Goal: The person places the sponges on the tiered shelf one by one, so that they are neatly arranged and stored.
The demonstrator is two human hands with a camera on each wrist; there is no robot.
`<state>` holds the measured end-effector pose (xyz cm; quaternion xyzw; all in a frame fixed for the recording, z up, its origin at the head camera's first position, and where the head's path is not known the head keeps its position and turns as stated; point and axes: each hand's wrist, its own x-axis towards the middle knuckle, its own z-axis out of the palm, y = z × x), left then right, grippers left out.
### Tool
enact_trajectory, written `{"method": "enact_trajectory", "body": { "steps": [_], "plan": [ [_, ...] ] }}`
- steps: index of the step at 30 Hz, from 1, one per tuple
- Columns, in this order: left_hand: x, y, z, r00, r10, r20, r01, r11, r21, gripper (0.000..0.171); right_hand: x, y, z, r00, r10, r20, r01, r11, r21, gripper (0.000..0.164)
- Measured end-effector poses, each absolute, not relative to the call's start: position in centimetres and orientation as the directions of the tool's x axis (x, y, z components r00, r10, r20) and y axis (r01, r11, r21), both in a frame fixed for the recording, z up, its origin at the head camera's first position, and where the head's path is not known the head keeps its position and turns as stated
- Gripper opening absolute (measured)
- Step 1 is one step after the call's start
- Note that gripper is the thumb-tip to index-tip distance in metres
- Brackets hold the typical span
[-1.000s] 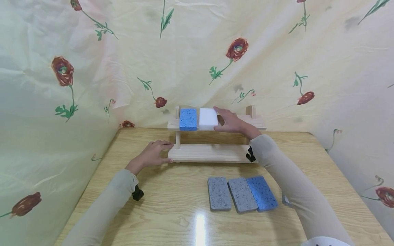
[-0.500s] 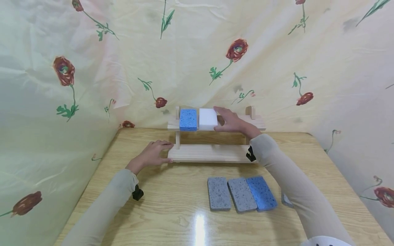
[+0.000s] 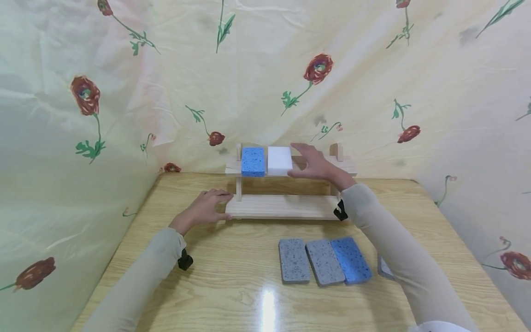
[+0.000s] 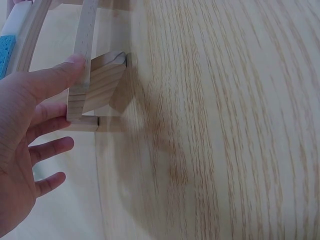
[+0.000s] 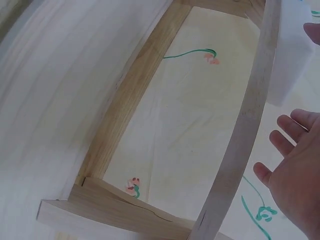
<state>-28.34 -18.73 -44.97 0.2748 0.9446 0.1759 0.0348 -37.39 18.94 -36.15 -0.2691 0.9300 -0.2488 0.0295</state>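
A two-tier wooden shelf stands against the back. My left hand holds the left end of its lower board; in the left wrist view the thumb lies on one face and a finger touches the end. On the upper tier sit a speckled blue sponge and, to its right, a white block that looks like a sponge. My right hand is at the white block's right side, fingers spread and extended. In the right wrist view its fingers appear apart from the white block.
On the wooden table before the shelf lie two grey speckled sponges, one left and one middle, with a blue sponge against the latter. Another greyish sponge is partly hidden by the right sleeve. Flowered cloth hangs behind.
My right hand has shifted slightly right, its fingers coming away from the white block. The left hand keeps its place on the shelf; the sponges stay put.
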Motion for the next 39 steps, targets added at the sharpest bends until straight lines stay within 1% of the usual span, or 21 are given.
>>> {"method": "enact_trajectory", "body": {
  "steps": [6,13,22,29,32,39],
  "plan": [
    [-28.4,-18.7,-45.0,-0.848,0.529,0.027,0.503,0.79,0.35,0.072,-36.5,19.3,-36.3,-0.847,-0.514,0.139,-0.513,0.718,-0.471,0.099],
    [-28.3,-18.6,-45.0,-0.849,0.527,0.02,0.499,0.791,0.353,0.072,-35.2,19.8,-36.4,-0.81,-0.538,0.231,-0.579,0.676,-0.456,0.091],
    [-28.4,-18.7,-45.1,-0.843,0.537,0.03,0.515,0.79,0.333,0.072,-32.4,20.5,-36.6,-0.776,-0.577,0.253,-0.627,0.664,-0.407,0.09],
    [-28.5,-18.7,-45.2,-0.85,0.527,0.01,0.501,0.801,0.326,0.073,-30.1,21.0,-37.4,-0.745,-0.601,0.29,-0.666,0.643,-0.378,0.087],
    [-28.5,-18.6,-45.2,-0.851,0.525,0.01,0.499,0.803,0.326,0.073,-29.1,21.1,-37.8,-0.729,-0.612,0.306,-0.683,0.632,-0.365,0.087],
    [-28.5,-18.5,-45.0,-0.855,0.518,-0.001,0.489,0.808,0.327,0.073,-27.3,21.5,-39.1,-0.712,-0.639,0.29,-0.702,0.648,-0.295,0.097]
  ]
}}
